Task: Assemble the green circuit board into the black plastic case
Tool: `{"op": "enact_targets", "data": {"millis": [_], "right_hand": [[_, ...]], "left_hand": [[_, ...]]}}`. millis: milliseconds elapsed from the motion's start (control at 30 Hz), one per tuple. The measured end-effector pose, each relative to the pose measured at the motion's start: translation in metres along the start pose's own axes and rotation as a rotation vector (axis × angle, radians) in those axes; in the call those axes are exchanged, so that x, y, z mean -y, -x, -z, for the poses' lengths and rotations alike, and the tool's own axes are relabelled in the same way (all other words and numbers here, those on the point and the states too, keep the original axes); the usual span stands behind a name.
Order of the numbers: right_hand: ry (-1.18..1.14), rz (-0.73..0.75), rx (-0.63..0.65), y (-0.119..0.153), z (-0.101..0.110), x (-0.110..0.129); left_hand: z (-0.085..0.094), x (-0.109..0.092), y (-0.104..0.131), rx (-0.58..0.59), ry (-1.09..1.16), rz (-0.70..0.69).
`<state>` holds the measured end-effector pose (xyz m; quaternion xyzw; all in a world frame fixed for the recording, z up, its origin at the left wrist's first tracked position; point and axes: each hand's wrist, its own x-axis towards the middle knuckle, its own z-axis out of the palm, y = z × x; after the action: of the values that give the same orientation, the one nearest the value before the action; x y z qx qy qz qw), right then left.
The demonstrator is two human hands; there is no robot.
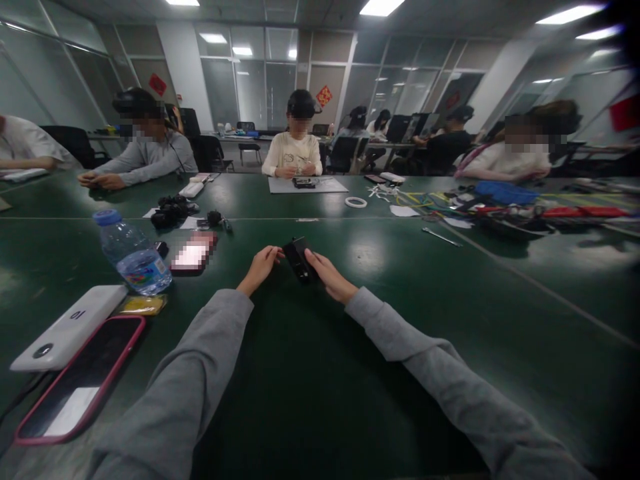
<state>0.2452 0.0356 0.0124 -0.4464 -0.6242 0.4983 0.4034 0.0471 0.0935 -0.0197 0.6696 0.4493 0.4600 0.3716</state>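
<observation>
My right hand (331,277) is wrapped around a small black box-shaped device (297,259), thumb on its right side. The device is tilted above the green table, with small light details on its lower face. My left hand (263,268) is at the device's left edge, its thumb and fingers pinched together. What those fingertips hold, if anything, is too small to make out, and whether they touch the device is unclear.
Left of me are a water bottle (134,257), a white power bank (70,327), a pink-edged phone (85,377) and a yellow packet (144,305). A wrench-like metal tool (442,237) and tangled cables (480,203) lie to the right. People sit across the table (525,287).
</observation>
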Motion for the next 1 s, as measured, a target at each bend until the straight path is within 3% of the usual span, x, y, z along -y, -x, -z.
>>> {"op": "enact_targets", "data": {"millis": [100, 167, 367, 633, 1000], "right_hand": [[-0.336, -0.229, -0.043, -0.001, -0.003, -0.003], [-0.456, -0.287, -0.031, 0.000, 0.000, -0.003], [-0.558, -0.312, 0.034, 0.002, 0.005, -0.005], [-0.888, -0.373, 0.064, 0.000, 0.005, -0.009], [-0.882, -0.396, 0.012, 0.000, 0.005, -0.012]], "left_hand": [[0.000, 0.001, 0.000, 0.007, 0.027, 0.013], [0.000, 0.002, 0.000, 0.010, 0.028, 0.016], [0.000, 0.002, 0.000, 0.013, 0.000, 0.007], [-0.001, 0.002, 0.000, 0.029, -0.048, -0.015], [-0.001, 0.001, 0.001, 0.050, -0.078, -0.018]]}}
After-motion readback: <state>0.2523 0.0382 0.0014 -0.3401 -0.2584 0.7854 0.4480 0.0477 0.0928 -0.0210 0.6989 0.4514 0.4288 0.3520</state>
